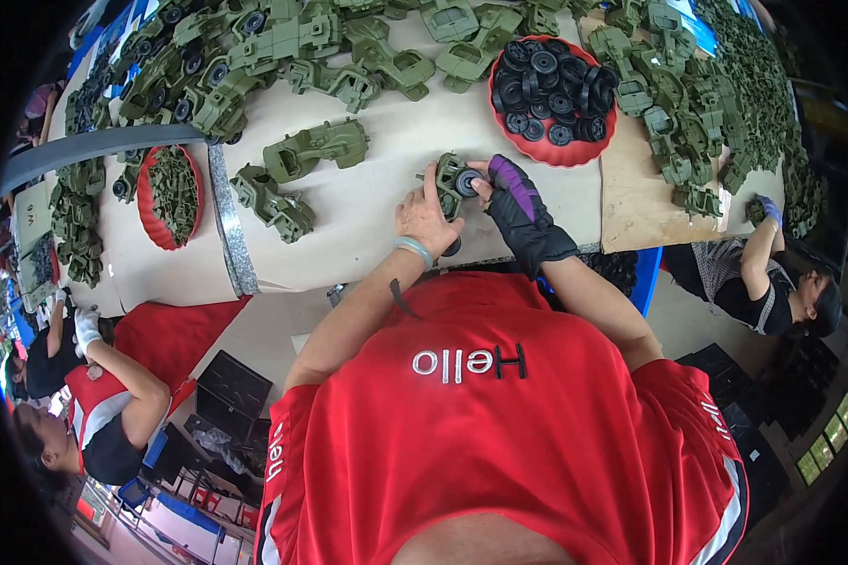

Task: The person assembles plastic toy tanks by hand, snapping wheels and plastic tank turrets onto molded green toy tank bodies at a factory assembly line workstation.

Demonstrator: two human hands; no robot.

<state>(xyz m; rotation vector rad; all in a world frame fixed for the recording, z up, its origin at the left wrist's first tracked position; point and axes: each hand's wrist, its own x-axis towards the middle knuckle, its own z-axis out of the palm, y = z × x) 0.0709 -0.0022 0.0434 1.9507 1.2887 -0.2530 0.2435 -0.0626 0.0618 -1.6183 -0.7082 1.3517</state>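
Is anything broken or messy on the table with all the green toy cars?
Nothing looks broken or spilled. The black wheels sit inside their red bowl, and small green parts fill another red bowl. Green toy bodies lie in loose heaps, some tipped on their sides. The left hand and gloved right hand hold one body.

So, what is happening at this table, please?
A person in a red shirt holds a green plastic toy vehicle body over the table with both hands. The bare left hand steadies it; the gloved right hand presses a black wheel onto it. A red bowl of black wheels stands beyond.
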